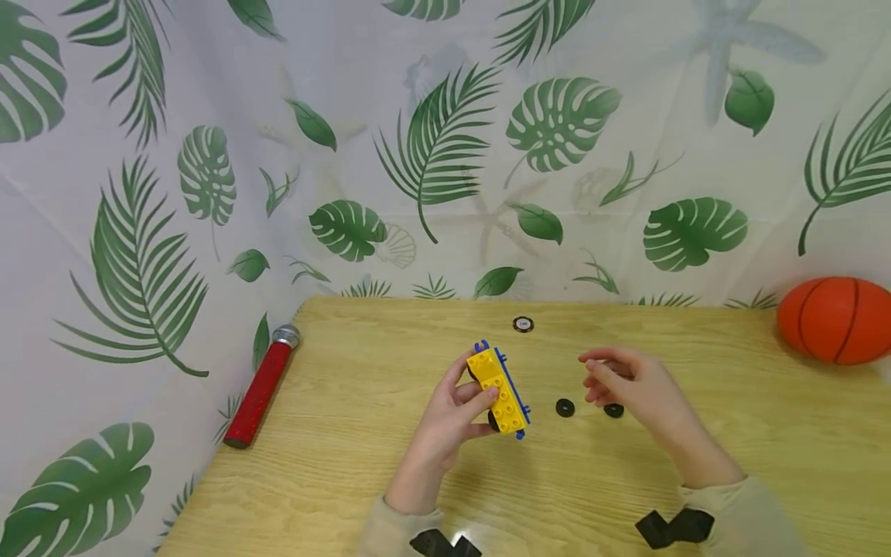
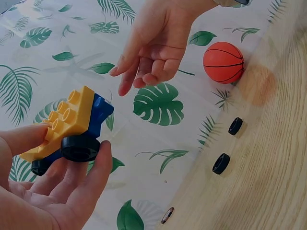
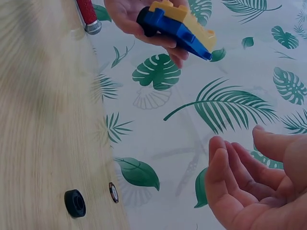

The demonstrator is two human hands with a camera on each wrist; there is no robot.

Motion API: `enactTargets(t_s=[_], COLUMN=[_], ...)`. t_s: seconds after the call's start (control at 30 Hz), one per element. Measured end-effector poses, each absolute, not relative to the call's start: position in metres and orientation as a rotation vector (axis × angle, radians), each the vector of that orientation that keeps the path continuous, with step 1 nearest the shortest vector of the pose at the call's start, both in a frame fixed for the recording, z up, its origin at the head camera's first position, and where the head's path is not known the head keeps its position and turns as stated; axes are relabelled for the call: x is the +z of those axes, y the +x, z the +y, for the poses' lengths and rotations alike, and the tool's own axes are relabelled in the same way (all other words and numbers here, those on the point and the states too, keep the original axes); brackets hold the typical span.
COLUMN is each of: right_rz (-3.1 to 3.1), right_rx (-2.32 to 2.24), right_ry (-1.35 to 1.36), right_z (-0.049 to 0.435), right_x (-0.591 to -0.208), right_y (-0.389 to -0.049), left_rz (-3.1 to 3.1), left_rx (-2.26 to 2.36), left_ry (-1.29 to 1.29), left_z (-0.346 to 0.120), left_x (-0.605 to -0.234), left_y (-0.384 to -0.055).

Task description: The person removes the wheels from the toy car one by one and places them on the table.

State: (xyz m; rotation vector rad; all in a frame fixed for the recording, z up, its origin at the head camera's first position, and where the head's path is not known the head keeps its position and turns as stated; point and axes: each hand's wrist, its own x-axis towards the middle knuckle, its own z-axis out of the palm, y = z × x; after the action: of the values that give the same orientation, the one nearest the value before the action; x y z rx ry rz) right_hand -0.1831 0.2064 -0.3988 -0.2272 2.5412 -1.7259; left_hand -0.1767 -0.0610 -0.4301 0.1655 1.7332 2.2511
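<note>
My left hand grips a toy car, its thumb on the studded yellow top and its fingers under and beside the wheels. The car has a blue base. Black wheels sit along the side facing the left palm; on the opposite side, in the head view, bare blue axle ends show. To the right of the car my right hand hovers over the table, fingers loosely bent, with nothing visible between them. Below it on the tabletop lie two loose black wheels, one bare to view, the other partly behind the hand.
A poker chip lies near the back edge of the wooden table. At the left edge rests a red microphone with a silver head. An orange toy basketball sits at the back right. A leaf-print cloth hangs behind.
</note>
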Motion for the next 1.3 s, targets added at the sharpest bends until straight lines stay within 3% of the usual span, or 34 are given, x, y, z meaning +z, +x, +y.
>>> enactTargets(t_s=[1.3], right_rz=[2.409], right_rx=[-1.867], right_ry=[-0.281], right_z=[0.147], right_x=[-0.393], right_y=[-0.176], left_rz=[1.774], left_rx=[2.214], left_ry=[0.191], left_z=[-0.043], left_x=[-0.428], left_y=[-0.185])
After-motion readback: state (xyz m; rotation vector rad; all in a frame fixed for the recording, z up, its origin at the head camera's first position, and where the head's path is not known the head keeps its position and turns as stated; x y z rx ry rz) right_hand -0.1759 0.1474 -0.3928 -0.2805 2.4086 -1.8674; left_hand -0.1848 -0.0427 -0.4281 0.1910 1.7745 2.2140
